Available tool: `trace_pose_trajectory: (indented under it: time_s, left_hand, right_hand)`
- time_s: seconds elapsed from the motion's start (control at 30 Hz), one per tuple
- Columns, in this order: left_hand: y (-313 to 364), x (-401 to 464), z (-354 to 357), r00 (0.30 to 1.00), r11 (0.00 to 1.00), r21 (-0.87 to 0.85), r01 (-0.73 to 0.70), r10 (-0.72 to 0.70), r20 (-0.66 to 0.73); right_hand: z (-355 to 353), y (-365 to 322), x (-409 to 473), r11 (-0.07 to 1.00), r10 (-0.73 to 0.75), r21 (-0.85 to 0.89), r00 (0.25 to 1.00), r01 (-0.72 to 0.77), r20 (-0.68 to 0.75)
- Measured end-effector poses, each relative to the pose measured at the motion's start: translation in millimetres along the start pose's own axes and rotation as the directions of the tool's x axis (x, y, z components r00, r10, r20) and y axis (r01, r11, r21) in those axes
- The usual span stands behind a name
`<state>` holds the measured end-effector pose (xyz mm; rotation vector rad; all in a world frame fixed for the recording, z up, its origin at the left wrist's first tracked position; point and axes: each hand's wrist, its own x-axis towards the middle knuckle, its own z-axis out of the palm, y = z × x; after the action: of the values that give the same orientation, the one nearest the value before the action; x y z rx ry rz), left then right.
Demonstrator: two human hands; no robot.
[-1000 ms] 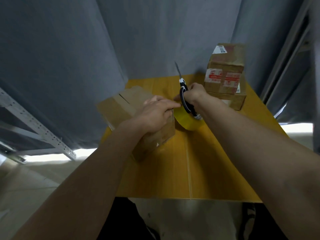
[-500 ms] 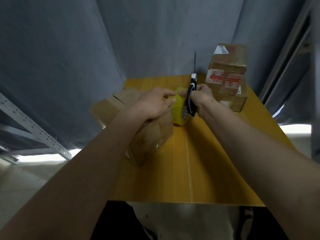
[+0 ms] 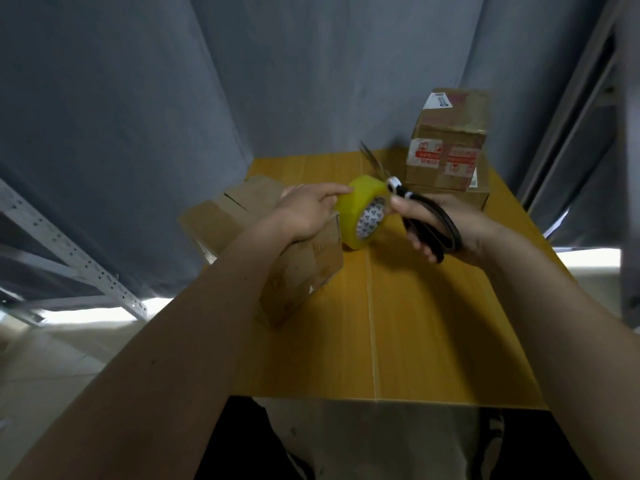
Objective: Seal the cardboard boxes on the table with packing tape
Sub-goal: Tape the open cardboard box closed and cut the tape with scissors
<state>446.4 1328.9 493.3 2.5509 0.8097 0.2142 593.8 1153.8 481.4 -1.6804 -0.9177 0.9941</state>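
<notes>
A brown cardboard box (image 3: 301, 268) lies on the yellow table (image 3: 433, 323) at the left. My left hand (image 3: 304, 213) rests on top of it, fingers stretched out and touching a yellow roll of packing tape (image 3: 356, 213) that stands on edge against the box's right end. My right hand (image 3: 446, 226) grips black-handled scissors (image 3: 422, 216), thumb pressed against the roll; the blurred blades point up and away past the roll.
Two stacked cardboard boxes (image 3: 450, 147) with red and white labels stand at the table's far right. Grey curtains hang behind and beside the table. A metal shelf frame (image 3: 69, 258) runs along the left, another frame at the right edge.
The tape roll has turned so its printed core faces me. My right hand has drawn back to the right with the scissors, whose blades have tilted left.
</notes>
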Motion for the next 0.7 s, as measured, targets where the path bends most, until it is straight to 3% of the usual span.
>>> trace_pose_trajectory:
  time_s: [0.23, 0.47, 0.7]
  left_hand:
    - [-3.4, 3.6, 3.1, 0.999, 0.997, -0.071, 0.033, -0.034, -0.004]
    - [-6.5, 5.5, 4.5, 0.999, 0.994, -0.098, 0.039, -0.039, -0.004]
    - [-8.8, 7.4, 5.2, 1.0, 0.996, -0.091, 0.023, -0.024, -0.009]
  right_hand:
    - [6.7, 38.0, -29.2, 0.977, 0.191, 0.02, 0.92, -0.21, 0.341]
    - [11.8, 43.5, -26.9, 0.957, 0.225, 0.058, 0.855, -0.284, 0.467]
    - [21.0, 27.7, -5.9, 0.953, 0.235, 0.061, 0.851, -0.297, 0.47]
